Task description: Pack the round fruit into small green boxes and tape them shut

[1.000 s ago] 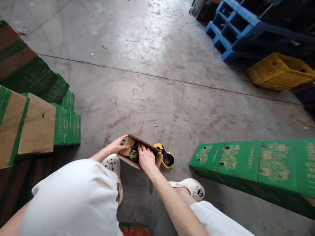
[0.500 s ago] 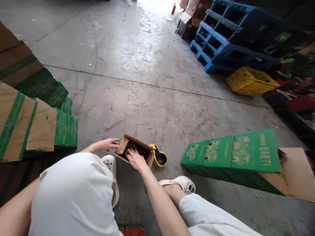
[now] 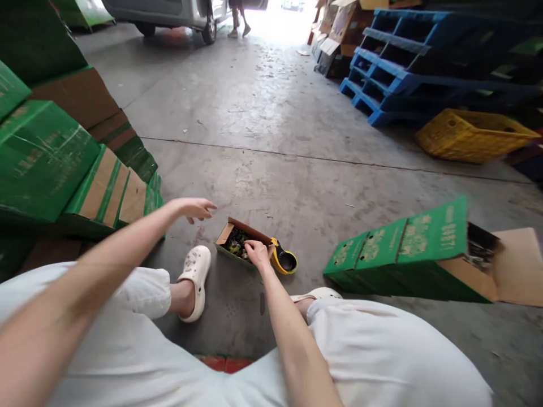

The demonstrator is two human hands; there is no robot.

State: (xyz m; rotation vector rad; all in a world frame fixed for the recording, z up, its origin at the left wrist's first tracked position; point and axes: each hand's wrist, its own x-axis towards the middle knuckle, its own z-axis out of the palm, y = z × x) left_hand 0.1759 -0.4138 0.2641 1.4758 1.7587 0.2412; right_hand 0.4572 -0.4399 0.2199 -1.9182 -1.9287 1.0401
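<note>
A small open cardboard box (image 3: 240,259), green outside and brown inside, stands on the floor between my feet. Dark and greenish pieces (image 3: 236,242) lie in it, too small to name. My right hand (image 3: 258,253) reaches into its right part, fingers bent together at the contents; whatever they hold is hidden. Above and left of the box, my left hand (image 3: 198,209) hovers in the air, fingers apart and nothing in them. Touching or close beside the box's right end lies a yellow and black object with a round dark cup (image 3: 287,262).
Green and brown cartons (image 3: 46,158) are stacked at left. A row of green boxes (image 3: 394,249) stands at right, its near end flap open. Blue pallets (image 3: 382,73) and a yellow crate (image 3: 470,135) sit farther right. At the back are a vehicle (image 3: 169,14) and a person's legs (image 3: 240,20).
My left hand has left the box's left end and risen above it. My right hand has shifted to the right part of the box, its fingers drawn together. The view has tilted up.
</note>
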